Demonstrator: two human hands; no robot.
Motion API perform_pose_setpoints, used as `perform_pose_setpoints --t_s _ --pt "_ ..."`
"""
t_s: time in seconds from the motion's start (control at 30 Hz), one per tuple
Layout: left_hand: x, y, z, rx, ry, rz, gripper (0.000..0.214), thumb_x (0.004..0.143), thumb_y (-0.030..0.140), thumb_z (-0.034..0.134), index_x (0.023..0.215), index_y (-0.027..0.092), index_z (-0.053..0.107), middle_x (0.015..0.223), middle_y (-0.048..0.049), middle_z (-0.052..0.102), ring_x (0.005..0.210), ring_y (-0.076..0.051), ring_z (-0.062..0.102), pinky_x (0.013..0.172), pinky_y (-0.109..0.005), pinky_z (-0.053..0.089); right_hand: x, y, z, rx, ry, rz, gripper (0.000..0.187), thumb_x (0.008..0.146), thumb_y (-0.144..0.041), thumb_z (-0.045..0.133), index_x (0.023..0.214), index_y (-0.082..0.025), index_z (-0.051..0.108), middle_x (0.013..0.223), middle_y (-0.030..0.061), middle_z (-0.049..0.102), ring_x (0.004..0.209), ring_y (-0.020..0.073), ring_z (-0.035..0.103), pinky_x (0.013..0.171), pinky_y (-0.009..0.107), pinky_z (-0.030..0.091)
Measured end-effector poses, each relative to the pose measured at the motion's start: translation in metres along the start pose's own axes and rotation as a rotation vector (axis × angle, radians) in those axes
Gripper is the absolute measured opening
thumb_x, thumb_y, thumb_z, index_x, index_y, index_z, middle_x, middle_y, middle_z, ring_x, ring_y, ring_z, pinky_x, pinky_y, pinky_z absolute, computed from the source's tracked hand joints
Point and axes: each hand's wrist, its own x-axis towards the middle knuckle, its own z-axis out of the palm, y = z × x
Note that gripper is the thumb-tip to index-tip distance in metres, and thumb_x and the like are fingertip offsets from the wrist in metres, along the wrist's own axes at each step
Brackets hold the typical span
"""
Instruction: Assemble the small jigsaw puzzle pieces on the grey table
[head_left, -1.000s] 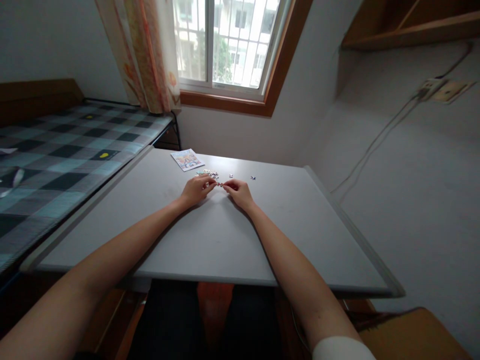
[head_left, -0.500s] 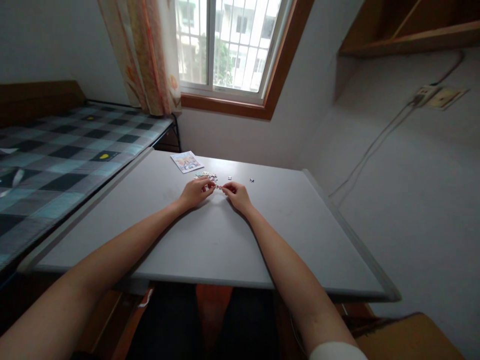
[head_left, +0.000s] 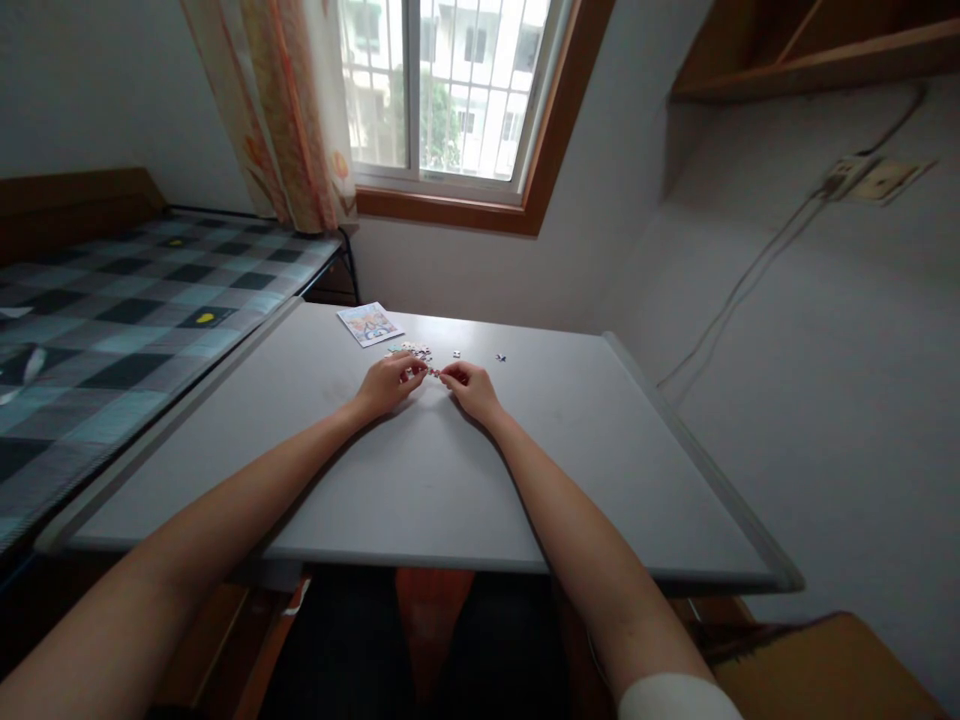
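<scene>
My left hand (head_left: 389, 384) and my right hand (head_left: 471, 389) meet fingertip to fingertip over the white table (head_left: 420, 470). Small jigsaw puzzle pieces (head_left: 433, 373) show between them, pinched by both hands; their exact number and whether they interlock is too small to tell. Just beyond my left fingers lies a heap of loose puzzle pieces (head_left: 417, 350), partly hidden by that hand. Two single pieces rest apart to the right, a pale piece (head_left: 456, 354) and a darker piece (head_left: 501, 357).
A square picture card (head_left: 370, 324) lies at the table's far left. Left of the table stands a bed with a checked cover (head_left: 225, 280). A window (head_left: 450, 100) with a curtain (head_left: 292, 120) is ahead; cables (head_left: 742, 275) hang along the right wall.
Both hands stay nearly in place, still pinching the puzzle pieces, whose angle between the fingertips has shifted slightly. The whole view has moved a little.
</scene>
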Motion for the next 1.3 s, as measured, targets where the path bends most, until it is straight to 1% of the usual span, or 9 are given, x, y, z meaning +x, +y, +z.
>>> perform_pose_setpoints --t_s 0.2,0.43,0.57,0.8,1.07,1.2,1.3 --pt "-0.0005 -0.0002 -0.0004 0.014 -0.03 0.021 0.017 0.088 0.028 0.055 0.085 0.018 0.069 0.079 -0.0015 0.063 0.057 -0.009 0.053 0.058 -0.022 0.042 0.0009 -0.0001 -0.0007 0.022 0.005 -0.007 0.014 0.076 -0.031 0.066 0.076 -0.017 0.068 0.07 0.0025 0.068 0.062 0.0132 0.058 0.065 0.028 0.047" --pt "-0.0016 -0.0011 -0.0009 0.009 -0.122 0.085 0.021 0.089 0.036 0.057 0.082 0.02 0.068 0.077 -0.0005 0.063 0.058 -0.009 0.053 0.058 -0.022 0.042 0.0016 -0.0031 -0.0012 0.06 0.013 0.023 0.012 0.078 -0.026 0.062 0.079 -0.017 0.07 0.072 0.0031 0.069 0.064 0.0132 0.06 0.066 0.027 0.049" --pt "-0.0019 -0.0021 -0.0005 0.04 -0.109 0.075 0.024 0.087 0.042 0.061 0.082 0.02 0.068 0.078 -0.0004 0.064 0.058 -0.01 0.053 0.058 -0.023 0.042 0.0004 -0.0044 -0.0014 0.055 -0.012 0.007 0.017 0.078 -0.023 0.058 0.086 -0.017 0.073 0.075 0.003 0.071 0.063 0.0123 0.059 0.064 0.027 0.049" --pt "-0.0017 -0.0026 0.0003 0.058 -0.108 0.057 0.027 0.085 0.042 0.065 0.1 0.02 0.067 0.087 -0.0009 0.065 0.057 -0.009 0.054 0.06 -0.024 0.043 -0.0017 -0.005 -0.0014 0.052 -0.059 -0.011 0.025 0.078 -0.023 0.056 0.092 -0.017 0.075 0.076 0.0026 0.071 0.061 0.0114 0.056 0.061 0.025 0.045" --pt "-0.0014 -0.0013 -0.0002 0.05 -0.119 0.082 0.023 0.086 0.039 0.065 0.098 0.02 0.068 0.086 -0.001 0.065 0.056 -0.008 0.053 0.06 -0.024 0.043 -0.0015 -0.0031 -0.0009 0.082 -0.081 -0.016 0.027 0.076 -0.023 0.056 0.094 -0.016 0.074 0.075 0.0026 0.07 0.06 0.011 0.054 0.06 0.025 0.044" --pt "-0.0016 0.0011 -0.0016 0.061 -0.064 0.047 0.024 0.084 0.04 0.066 0.099 0.021 0.069 0.086 -0.001 0.065 0.057 -0.009 0.054 0.059 -0.023 0.043 -0.0009 -0.0019 -0.0013 0.064 -0.065 0.005 0.029 0.076 -0.024 0.058 0.099 -0.016 0.073 0.073 0.0014 0.067 0.059 0.0103 0.052 0.06 0.024 0.043" --pt "-0.0016 0.0021 -0.002 0.058 -0.035 0.027 0.023 0.083 0.038 0.067 0.098 0.02 0.069 0.086 -0.001 0.064 0.058 -0.009 0.054 0.058 -0.022 0.043 -0.0008 -0.0024 -0.002 0.07 -0.082 0.007 0.029 0.075 -0.027 0.062 0.1 -0.015 0.072 0.073 0.001 0.065 0.059 0.0098 0.052 0.06 0.024 0.043"
